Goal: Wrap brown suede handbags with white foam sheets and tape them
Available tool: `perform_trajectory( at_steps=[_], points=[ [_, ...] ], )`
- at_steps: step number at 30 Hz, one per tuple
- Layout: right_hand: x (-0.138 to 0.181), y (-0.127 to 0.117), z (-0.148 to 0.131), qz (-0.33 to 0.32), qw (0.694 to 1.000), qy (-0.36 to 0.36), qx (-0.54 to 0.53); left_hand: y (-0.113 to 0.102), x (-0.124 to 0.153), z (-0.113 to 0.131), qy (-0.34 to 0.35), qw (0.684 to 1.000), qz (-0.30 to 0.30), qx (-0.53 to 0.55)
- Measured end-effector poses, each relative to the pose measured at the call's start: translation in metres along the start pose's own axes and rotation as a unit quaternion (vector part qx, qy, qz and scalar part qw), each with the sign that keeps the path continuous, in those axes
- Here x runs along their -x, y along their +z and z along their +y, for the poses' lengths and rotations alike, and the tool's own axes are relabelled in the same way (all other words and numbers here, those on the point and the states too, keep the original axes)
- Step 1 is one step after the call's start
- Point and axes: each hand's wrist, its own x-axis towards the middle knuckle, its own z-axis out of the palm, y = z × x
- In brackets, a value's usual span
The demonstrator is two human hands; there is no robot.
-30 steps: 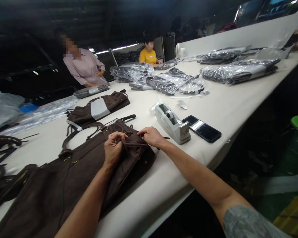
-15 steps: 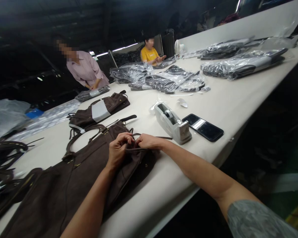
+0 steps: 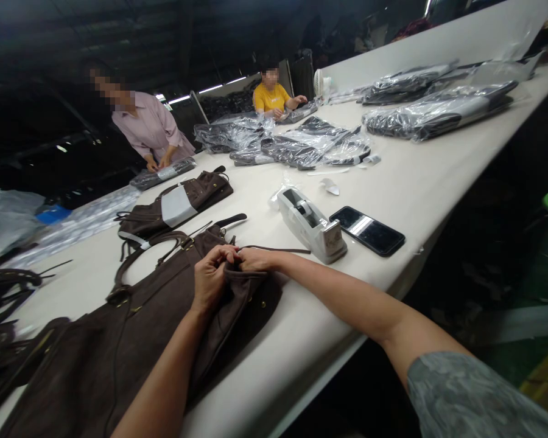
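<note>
head view | left hand [image 3: 212,281] pinches a fold of brown bag [image 3: 132,328] | right hand [image 3: 254,260] touching it, closed on same fold | bag flat on bench [image 3: 420,176], near edge | tape dispenser [image 3: 311,225] just right

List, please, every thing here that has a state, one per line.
left hand: closed, gripping the brown apron
right hand: closed, pinching the apron's edge
brown apron: lying flat, corner bunched
second apron: folded
phone: face up, screen dark
tape dispenser: upright, untouched
bagged garments: wrapped in plastic
</note>
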Motion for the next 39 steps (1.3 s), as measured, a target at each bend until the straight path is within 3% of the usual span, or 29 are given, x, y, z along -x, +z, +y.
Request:
perform_trajectory(
  at_steps=[4, 6, 11, 15, 17, 21, 24, 27, 32, 39],
  points=[
    [-0.012, 0.009, 0.006, 0.089, 0.995, -0.039, 0.027, -0.001, 0.001, 0.001, 0.005, 1.0, 0.014, -0.016],
    [-0.016, 0.013, 0.007, 0.091, 0.993, -0.053, 0.061, -0.001, 0.002, 0.0, 0.004, 0.999, 0.021, -0.024],
    [-0.005, 0.005, -0.001, 0.051, 0.996, -0.019, 0.068, 0.002, 0.002, -0.008, -0.023, 0.998, 0.005, -0.056],
    [0.028, -0.014, -0.01, -0.051, 0.997, 0.027, -0.06, 0.003, 0.001, -0.017, -0.06, 0.992, -0.009, -0.106],
    [0.049, -0.021, -0.012, -0.072, 0.988, 0.055, -0.126, 0.004, 0.001, -0.02, -0.07, 0.989, -0.02, -0.131],
    [0.091, -0.02, -0.014, -0.032, 0.972, 0.102, -0.211, 0.006, 0.0, -0.021, -0.067, 0.983, -0.051, -0.161],
    [0.116, -0.013, -0.015, 0.003, 0.963, 0.054, -0.263, 0.008, 0.001, -0.021, -0.063, 0.981, -0.066, -0.169],
    [0.13, -0.005, -0.014, 0.053, 0.971, 0.004, -0.233, 0.009, 0.001, -0.021, -0.063, 0.981, -0.068, -0.17],
    [0.121, 0.009, -0.01, 0.155, 0.98, 0.016, -0.122, 0.007, 0.001, -0.024, -0.074, 0.981, -0.072, -0.166],
    [0.098, 0.011, -0.02, 0.214, 0.965, 0.152, 0.007, 0.02, 0.006, -0.021, -0.076, 0.97, -0.153, -0.173]
  ],
)
